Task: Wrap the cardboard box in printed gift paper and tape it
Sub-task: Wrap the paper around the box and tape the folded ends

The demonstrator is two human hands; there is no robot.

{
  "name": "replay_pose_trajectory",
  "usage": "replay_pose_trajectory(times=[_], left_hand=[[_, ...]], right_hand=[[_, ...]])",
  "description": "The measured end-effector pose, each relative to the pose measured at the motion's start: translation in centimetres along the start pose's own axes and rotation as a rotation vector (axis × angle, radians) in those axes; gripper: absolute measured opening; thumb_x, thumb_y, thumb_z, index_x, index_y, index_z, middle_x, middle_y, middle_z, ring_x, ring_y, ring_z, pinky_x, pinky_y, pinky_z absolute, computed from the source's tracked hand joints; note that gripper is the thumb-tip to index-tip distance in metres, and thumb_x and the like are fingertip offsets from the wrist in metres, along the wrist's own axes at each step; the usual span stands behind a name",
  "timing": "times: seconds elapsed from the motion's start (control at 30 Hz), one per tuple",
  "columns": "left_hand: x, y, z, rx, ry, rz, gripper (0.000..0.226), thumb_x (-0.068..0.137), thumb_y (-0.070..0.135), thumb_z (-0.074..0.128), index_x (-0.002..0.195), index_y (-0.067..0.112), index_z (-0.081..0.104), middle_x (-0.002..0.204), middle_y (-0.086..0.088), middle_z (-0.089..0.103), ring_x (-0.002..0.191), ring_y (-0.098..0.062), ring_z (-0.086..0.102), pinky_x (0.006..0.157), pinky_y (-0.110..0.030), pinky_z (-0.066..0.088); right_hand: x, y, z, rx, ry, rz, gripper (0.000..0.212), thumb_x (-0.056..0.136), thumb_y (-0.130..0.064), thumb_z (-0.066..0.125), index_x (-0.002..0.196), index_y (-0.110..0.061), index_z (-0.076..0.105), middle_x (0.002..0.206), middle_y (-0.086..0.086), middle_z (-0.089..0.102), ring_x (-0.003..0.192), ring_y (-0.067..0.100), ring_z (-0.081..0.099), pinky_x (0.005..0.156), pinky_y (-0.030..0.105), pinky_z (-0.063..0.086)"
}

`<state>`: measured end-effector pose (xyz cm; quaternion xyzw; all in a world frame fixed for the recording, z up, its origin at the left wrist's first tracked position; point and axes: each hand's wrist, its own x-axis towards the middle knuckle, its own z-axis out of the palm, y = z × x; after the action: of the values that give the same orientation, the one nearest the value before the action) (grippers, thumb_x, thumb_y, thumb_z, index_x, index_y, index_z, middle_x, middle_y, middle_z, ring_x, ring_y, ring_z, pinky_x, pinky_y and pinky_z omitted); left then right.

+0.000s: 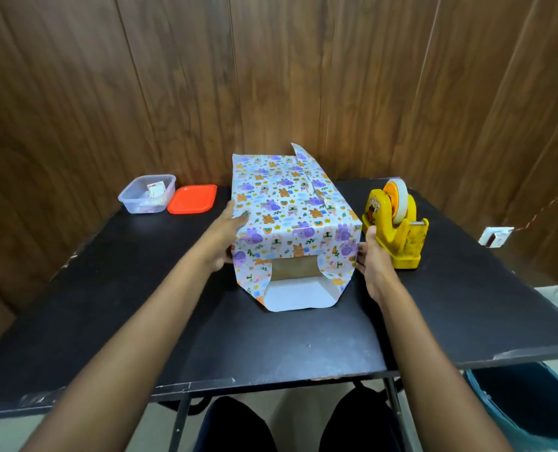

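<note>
Nearly wrapped: the near end of the box (295, 269) is not closed yet.
Head view: the box sits mid-worktop (140, 305) in its gift paper (287, 197). The left grip (230, 230) clasps its left side, thumb over the top edge. The right grip (374, 259), fingers straight and holding nothing, presses the right side flap. Best to crease both side flaps flat, then lift the bottom flap (292, 296) snugly (the tape dispenser (395, 230) stands just to the right).

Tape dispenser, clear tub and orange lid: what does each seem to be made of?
Tape dispenser: probably moulded plastic, yellow, scuffed and grimy near the base; painted metal cannot be ruled out. Clear tub: translucent plastic, since its contents show through the wall. Orange lid: smooth opaque plastic with a slight sheen and a raised rim.
</note>
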<state>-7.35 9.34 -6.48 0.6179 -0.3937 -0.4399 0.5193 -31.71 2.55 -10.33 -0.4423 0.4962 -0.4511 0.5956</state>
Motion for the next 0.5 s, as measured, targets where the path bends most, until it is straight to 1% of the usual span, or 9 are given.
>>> replay_pose_trajectory(times=[0.1,0.17,0.2,0.23,0.3,0.37,0.4,0.43,0.5], left_hand=[[-0.9,-0.1,-0.4,-0.127,0.019,-0.010,0.031,0.098,0.028,0.043,0.127,0.037,0.046,0.108,0.004,0.066,0.097,-0.020,0.062,0.084,-0.047,0.048],[-1.5,-0.1,-0.8,-0.141,0.030,-0.032,0.031,0.098,0.029,0.043,0.128,0.033,0.050,0.107,0.001,0.067,0.098,-0.023,0.061,0.083,-0.046,0.049],[-1.8,-0.2,-1.0,-0.137,0.036,-0.028,0.030,0.098,0.029,0.042,0.127,0.032,0.052,0.108,0.001,0.066,0.099,-0.023,0.061,0.083,-0.046,0.049],[-2.1,-0.2,-1.2,-0.136,0.042,-0.015,0.030,0.098,0.029,0.042,0.126,0.032,0.053,0.108,0.000,0.067,0.098,-0.023,0.061,0.082,-0.046,0.049],[-2.7,-0.4,-1.7,-0.160,0.034,0.006,0.029,0.097,0.026,0.042,0.122,0.031,0.057,0.105,0.000,0.068,0.093,-0.022,0.063,0.078,-0.044,0.051],[-3.6,-0.8,-1.6,-0.242,0.017,0.007,0.028,0.094,0.019,0.045,0.117,0.024,0.061,0.101,-0.001,0.069,0.088,-0.021,0.063,0.073,-0.041,0.052],[-4.1,-1.3,-1.0,-0.298,0.016,-0.008,0.027,0.093,0.014,0.045,0.115,0.019,0.061,0.099,-0.003,0.068,0.086,-0.021,0.063,0.071,-0.039,0.054],[-4.8,-1.7,-0.2,-0.341,0.015,-0.030,0.025,0.093,0.011,0.045,0.112,0.015,0.061,0.097,-0.005,0.067,0.082,-0.020,0.063,0.068,-0.037,0.055],[-5.9,-2.6,2.5,-0.379,-0.013,-0.096,0.018,0.093,0.008,0.044,0.099,0.008,0.062,0.088,-0.008,0.066,0.073,-0.018,0.062,0.061,-0.031,0.056]], right_hand=[[0.4,-0.6,-0.2,-0.061,0.004,0.042,0.062,0.099,-0.052,0.023,0.096,-0.003,0.061,0.098,0.009,0.062,0.083,0.018,0.058,0.087,0.031,0.043],[0.3,-1.1,-0.2,-0.084,0.004,0.090,0.063,0.099,-0.051,0.025,0.106,0.000,0.061,0.095,0.009,0.062,0.087,0.021,0.057,0.084,0.032,0.043],[0.2,-1.3,-0.3,-0.061,-0.005,0.132,0.063,0.099,-0.051,0.027,0.111,0.001,0.059,0.092,0.009,0.062,0.084,0.021,0.057,0.079,0.030,0.044],[0.1,-1.6,-0.5,-0.010,-0.026,0.183,0.060,0.099,-0.050,0.029,0.114,0.001,0.058,0.088,0.009,0.061,0.078,0.020,0.056,0.073,0.028,0.044],[-0.7,-2.6,-0.7,0.125,-0.091,0.216,0.050,0.099,-0.045,0.034,0.107,-0.002,0.058,0.088,0.008,0.062,0.075,0.018,0.057,0.069,0.027,0.045],[-1.7,-4.5,-0.7,0.286,-0.187,0.129,0.044,0.099,-0.037,0.040,0.094,-0.004,0.068,0.094,0.008,0.069,0.078,0.020,0.066,0.070,0.032,0.053],[-2.3,-5.7,-0.6,0.356,-0.244,0.067,0.043,0.098,-0.037,0.042,0.092,-0.007,0.072,0.097,0.010,0.071,0.082,0.022,0.070,0.073,0.033,0.055],[-3.0,-7.1,-0.5,0.383,-0.298,0.013,0.043,0.096,-0.042,0.044,0.100,-0.009,0.072,0.104,0.011,0.071,0.091,0.023,0.070,0.080,0.035,0.055],[-5.0,-10.0,0.0,0.357,-0.386,-0.048,0.055,0.091,-0.053,0.046,0.121,-0.010,0.063,0.118,0.013,0.066,0.108,0.028,0.064,0.095,0.041,0.049]])
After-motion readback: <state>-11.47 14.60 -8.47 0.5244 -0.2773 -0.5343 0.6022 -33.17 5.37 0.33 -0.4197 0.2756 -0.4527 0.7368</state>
